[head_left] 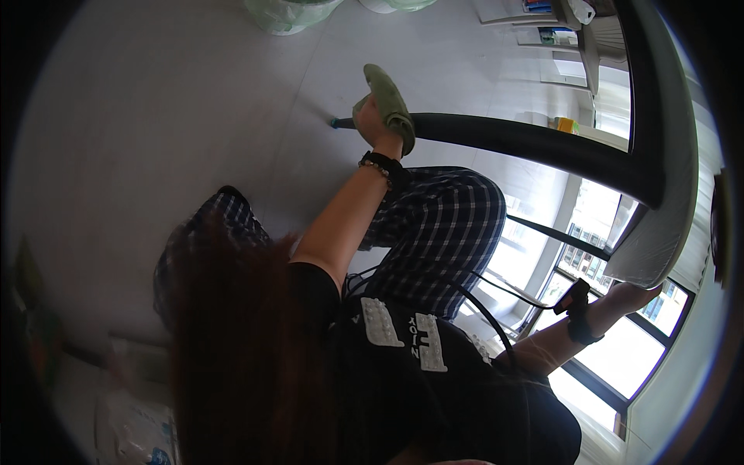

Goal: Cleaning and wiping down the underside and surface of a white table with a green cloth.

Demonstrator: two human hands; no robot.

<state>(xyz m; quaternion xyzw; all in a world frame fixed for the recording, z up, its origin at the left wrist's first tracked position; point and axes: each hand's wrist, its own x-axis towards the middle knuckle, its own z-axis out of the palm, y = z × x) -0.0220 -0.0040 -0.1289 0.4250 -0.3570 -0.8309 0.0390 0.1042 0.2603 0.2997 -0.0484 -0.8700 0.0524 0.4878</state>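
Observation:
My left hand [372, 120] is closed round a green cloth [391, 105], which is pressed against a black table leg [496, 136] near its lower end. The leg tapers to a small bluish foot [333, 122] on the floor. At the right, my right hand [637, 296] touches the edge of the light-coloured tabletop [651, 263]; its fingers are mostly hidden there. Both wrists wear black bands, and a beaded bracelet [377, 164] circles the left one. Dark strands of hair cover part of the lower left.
My bent knees in checked trousers [457, 217] are close to the table leg. Black cables [488, 310] run across my body. Lined bins [291, 14] stand on the grey floor [194, 93]. A plastic bag [136, 430] lies lower left. Shelves and bright windows [620, 364] are beyond.

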